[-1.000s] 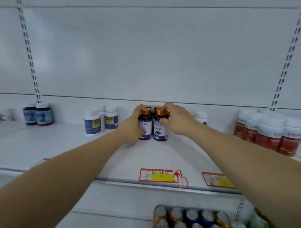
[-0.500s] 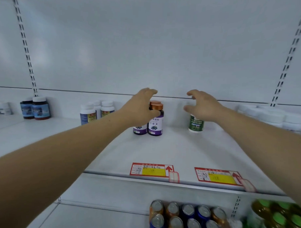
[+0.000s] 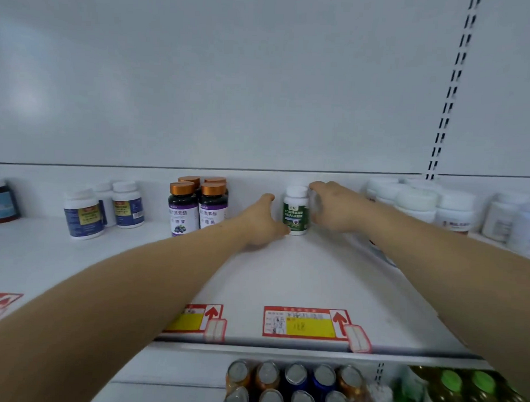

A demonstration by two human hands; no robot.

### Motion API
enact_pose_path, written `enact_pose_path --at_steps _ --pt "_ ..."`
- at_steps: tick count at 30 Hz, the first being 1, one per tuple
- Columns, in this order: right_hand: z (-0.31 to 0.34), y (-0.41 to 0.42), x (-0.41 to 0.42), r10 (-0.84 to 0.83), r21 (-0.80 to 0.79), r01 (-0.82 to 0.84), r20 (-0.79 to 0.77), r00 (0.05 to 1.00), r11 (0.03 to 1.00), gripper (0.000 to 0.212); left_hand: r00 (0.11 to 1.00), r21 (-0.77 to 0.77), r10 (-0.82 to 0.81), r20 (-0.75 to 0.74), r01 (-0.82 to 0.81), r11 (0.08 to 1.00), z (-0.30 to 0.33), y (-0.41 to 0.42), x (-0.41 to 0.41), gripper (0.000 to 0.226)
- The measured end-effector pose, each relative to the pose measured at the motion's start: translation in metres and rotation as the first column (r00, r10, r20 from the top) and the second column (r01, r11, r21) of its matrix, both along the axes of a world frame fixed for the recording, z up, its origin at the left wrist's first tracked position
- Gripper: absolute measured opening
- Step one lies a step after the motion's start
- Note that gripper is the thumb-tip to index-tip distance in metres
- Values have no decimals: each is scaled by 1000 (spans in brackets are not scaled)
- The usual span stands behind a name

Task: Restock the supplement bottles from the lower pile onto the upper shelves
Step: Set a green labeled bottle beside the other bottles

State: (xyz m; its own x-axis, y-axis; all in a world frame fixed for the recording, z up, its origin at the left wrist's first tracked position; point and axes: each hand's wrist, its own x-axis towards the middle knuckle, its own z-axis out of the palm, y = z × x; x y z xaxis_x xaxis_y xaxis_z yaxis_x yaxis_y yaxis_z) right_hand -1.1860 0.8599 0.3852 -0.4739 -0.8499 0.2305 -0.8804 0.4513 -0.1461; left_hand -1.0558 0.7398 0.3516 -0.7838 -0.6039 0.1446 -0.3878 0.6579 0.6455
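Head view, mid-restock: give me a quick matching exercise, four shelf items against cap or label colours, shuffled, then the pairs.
Things:
1. bottle between the hands
2. front pair of purple-label bottles
3. blue-label bottle at front left
4. bottles at lower right

Colours:
A. copper caps
B. white cap, blue and yellow label
C. bright green caps
D. white cap, green label

Pairs: 1-D, 2-A, 3-B, 4-C
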Motion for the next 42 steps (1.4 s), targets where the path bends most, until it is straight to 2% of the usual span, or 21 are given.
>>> enact_pose_path --at_steps 3,8,12,16,20,24,27,31,33,35,37,40,42 --pt "-11 4 -2 -29 89 27 31 999 996 56 997 3 -35 -74 35 999 0 3 -16 81" --pt "-36 11 -3 -88 372 56 70 994 927 80 990 -31 -45 -130 42 999 -4 2 -28 61" --pt "-49 18 0 -103 371 69 71 992 926 83 981 -19 -38 -188 35 999 -13 -1 -30 50" --pt "-42 22 10 -112 355 85 54 992 931 78 981 12 -33 -190 36 999 -12 -3 -30 52" --pt "-20 38 27 -69 225 73 -27 997 972 66 993 19 -59 -99 61 998 1 -1 -24 75" --pt "18 75 28 -93 -65 83 -181 979 994 52 985 -180 -56 -164 26 983 17 12 -14 78" --pt "40 106 14 -147 -201 110 -179 973 973 46 970 -220 -121 -211 74 973 22 37 -9 73" --pt "47 128 -8 -134 -330 87 -121 984 940 40 970 -266 -172 -170 123 956 21 76 -17 77" --pt "50 137 -26 -166 -314 143 -50 985 939 41 971 -223 -193 -139 159 962 20 93 -28 82" --pt "51 150 -47 -211 -209 210 16 977 955 45 969 -125 -220 -116 206 971 22 110 -42 89" --pt "48 160 -65 -190 -125 198 71 979 972 50 963 -15 -246 -113 246 969 24 125 -55 97" --pt "40 166 -78 -80 -157 107 170 982 982 53 954 109 -264 -139 280 954 26 144 -73 107" --pt "34 165 -79 -28 -229 84 240 970 970 52 958 143 -232 -170 257 956 23 150 -80 106"
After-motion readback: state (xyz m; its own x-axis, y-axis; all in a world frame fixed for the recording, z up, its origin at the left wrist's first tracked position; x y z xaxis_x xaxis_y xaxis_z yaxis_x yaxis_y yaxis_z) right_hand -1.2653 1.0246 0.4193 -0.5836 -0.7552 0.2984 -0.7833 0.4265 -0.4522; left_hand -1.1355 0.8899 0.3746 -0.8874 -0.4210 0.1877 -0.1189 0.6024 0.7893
